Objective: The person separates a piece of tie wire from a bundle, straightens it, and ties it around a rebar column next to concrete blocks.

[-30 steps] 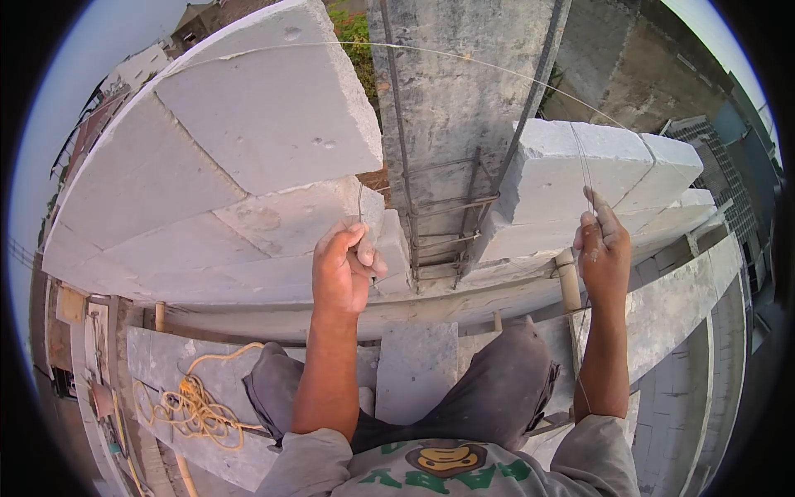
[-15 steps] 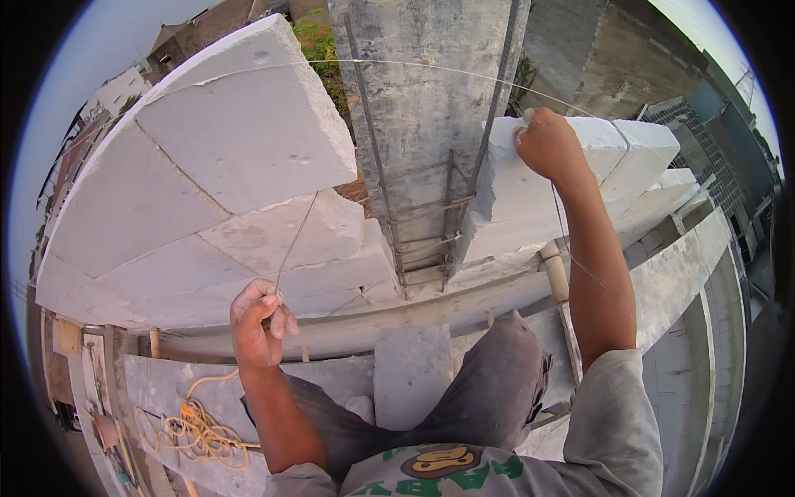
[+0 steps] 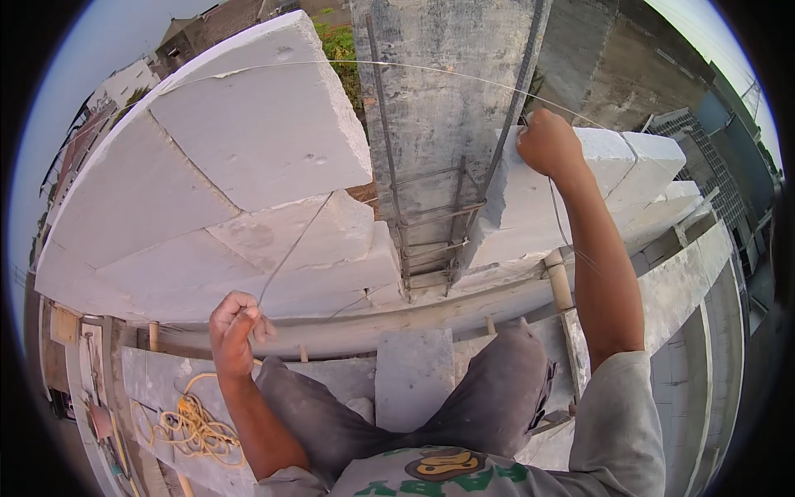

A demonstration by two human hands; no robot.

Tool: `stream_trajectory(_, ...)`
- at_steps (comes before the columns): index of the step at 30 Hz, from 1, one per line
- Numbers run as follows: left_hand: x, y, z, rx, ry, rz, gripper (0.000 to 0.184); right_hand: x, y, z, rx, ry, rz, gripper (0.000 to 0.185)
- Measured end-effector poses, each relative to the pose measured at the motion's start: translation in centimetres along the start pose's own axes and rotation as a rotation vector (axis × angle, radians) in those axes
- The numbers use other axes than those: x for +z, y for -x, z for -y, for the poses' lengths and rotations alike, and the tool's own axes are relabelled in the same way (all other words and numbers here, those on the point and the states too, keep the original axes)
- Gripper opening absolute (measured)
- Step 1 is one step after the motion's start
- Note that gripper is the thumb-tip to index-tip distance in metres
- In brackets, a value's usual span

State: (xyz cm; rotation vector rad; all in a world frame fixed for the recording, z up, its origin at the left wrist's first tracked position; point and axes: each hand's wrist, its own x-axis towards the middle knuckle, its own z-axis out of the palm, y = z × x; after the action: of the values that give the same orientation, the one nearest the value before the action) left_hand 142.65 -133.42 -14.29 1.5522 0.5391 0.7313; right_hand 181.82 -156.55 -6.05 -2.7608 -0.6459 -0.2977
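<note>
My left hand (image 3: 238, 331) is closed in a pinch on a thin wire (image 3: 291, 248), which runs up to the joint of the left block wall (image 3: 248, 132). At the left end of the right block wall (image 3: 563, 186), my right hand (image 3: 546, 142) is closed beside a steel bar. More thin wire hangs below that hand, along the forearm. What its fingers hold is hidden. Between the walls, a rebar cage (image 3: 431, 224) stands in front of a grey concrete column (image 3: 451, 99).
A light string (image 3: 431, 69) stretches across the column from wall to wall. Yellow rope (image 3: 195, 427) lies bundled on the grey planks (image 3: 157, 369) at lower left. A bamboo pole (image 3: 559, 282) stands under the right wall. My knees are over the platform.
From between the walls, my left hand has moved down and left, drawing out the wire. My right hand has gone up and left to the block's end, near the bar.
</note>
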Motion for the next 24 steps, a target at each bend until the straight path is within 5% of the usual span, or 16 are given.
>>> stream_trajectory(9, -1.4, -0.6, -1.1, 0.049, -0.213, 0.006, 0.015, 0.5, 0.7, 0.9, -0.07, -0.028, -0.071, 0.022)
stream_trajectory(18, -2.7, -7.6, 0.2, 0.269, -0.781, -0.377, 0.019, 1.2, 0.6, -1.0, -0.128, -0.025, -0.127, 0.022)
stream_trajectory(24, -2.4, -8.2, 3.9, 0.334, -0.482, -0.444, 0.014, 1.3, 1.1, -1.1, -0.158, -0.072, -0.155, 0.023)
